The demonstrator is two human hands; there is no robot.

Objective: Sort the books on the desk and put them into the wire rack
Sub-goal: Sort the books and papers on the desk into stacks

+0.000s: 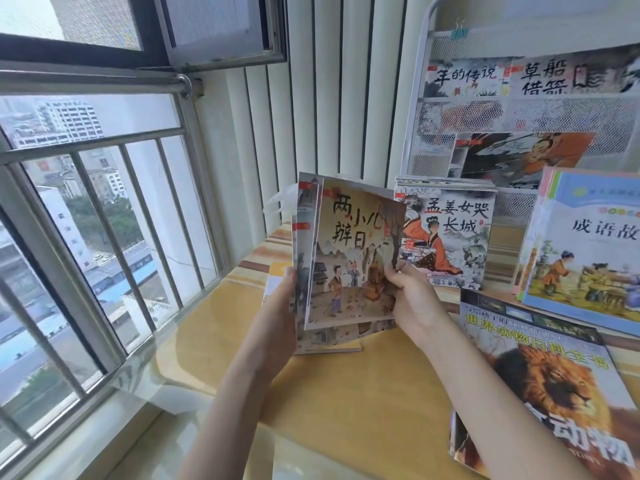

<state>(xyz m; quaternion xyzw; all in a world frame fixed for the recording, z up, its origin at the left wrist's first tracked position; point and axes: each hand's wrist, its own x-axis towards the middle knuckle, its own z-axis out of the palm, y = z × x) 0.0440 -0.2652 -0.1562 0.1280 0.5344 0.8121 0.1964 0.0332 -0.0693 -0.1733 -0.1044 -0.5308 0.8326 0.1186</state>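
Head view: the left hand [282, 306] and right hand [412, 296] each grip a side of a bundle of thin picture books [349, 258], held upright above the yellow counter [346, 403], left of the wire rack [519, 112].

Barred window [86, 202] left (daylit), ribbed cream wall [339, 98].

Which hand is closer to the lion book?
Right. The right hand holds the bundle of thin picture books just up-left of the lion book; the left hand grips the bundle's far edge.
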